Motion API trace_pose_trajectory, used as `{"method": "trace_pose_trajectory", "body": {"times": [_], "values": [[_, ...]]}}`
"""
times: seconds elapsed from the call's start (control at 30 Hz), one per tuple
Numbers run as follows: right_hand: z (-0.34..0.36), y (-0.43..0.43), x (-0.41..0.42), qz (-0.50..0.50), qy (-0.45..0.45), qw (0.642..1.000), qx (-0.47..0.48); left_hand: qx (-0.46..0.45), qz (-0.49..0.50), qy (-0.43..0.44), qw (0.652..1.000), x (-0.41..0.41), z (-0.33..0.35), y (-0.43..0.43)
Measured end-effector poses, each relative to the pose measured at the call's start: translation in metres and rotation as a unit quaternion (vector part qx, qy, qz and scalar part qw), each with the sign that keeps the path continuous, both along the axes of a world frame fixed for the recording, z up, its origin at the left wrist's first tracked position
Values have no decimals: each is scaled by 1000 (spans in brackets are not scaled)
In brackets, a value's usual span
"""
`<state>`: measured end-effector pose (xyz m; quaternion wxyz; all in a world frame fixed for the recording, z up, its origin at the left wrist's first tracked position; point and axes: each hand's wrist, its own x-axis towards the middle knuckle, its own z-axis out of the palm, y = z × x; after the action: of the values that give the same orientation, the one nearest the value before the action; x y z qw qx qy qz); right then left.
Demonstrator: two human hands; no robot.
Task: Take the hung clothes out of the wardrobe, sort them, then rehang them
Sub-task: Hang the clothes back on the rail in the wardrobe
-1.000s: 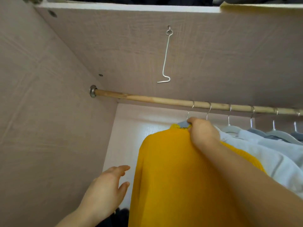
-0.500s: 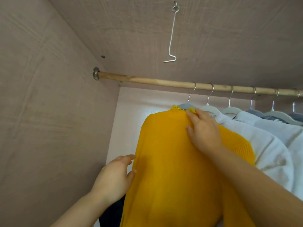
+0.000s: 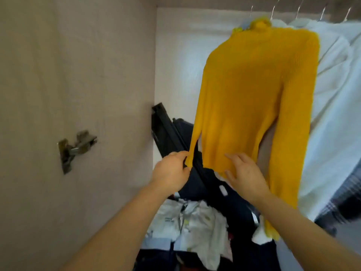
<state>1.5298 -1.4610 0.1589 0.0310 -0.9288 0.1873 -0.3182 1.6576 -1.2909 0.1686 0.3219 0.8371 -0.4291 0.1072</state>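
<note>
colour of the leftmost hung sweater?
The sweater is plain mustard yellow, no pattern; the head view shows it.

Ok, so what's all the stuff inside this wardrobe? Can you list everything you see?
yellow sweater: one, mustard yellow, hanging at the left end of the row
white clothes: several, white, hanging right of the sweater
hanger hooks: five showing, silver, along the top edge
hinge: one, grey metal, on the left side wall
flat dark thing: one, black, leaning in the back left corner
loose pile: one, white patterned and navy, at the bottom
checked cloth: one, dark and pale, lower right, blurred
left hand: one, pinches the sweater's sleeve cuff
right hand: one, fingers spread on the sweater's hem
</note>
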Motion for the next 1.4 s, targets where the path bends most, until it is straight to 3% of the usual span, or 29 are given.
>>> {"method": "trace_pose_trajectory", "body": {"times": [0.3, 0.43, 0.63, 0.73, 0.83, 0.97, 1.17, 1.4], "values": [[-173, 146, -93, 20, 149, 979, 135, 149, -11, 117, 982, -107, -170, 127], [-224, 199, -125, 51, 225, 961, 154, 277, 30, 130, 952, -153, -232, 192], [-278, 266, -177, 178, 292, 933, 112, 363, 126, 228, 895, -243, -294, 287], [-295, 304, -201, 222, 386, 887, 120, 337, 198, 303, 869, -298, -307, 332], [-317, 347, -221, 299, 415, 850, 126, 319, 283, 345, 836, -348, -310, 371], [-322, 426, -246, 421, 471, 772, 72, 273, 398, 389, 785, -414, -306, 439], [-317, 551, -270, 575, 463, 675, 2, 174, 573, 418, 683, -514, -297, 553], [-300, 724, -312, 677, 426, 592, -100, 71, 704, 424, 566, -624, -293, 680]]}}
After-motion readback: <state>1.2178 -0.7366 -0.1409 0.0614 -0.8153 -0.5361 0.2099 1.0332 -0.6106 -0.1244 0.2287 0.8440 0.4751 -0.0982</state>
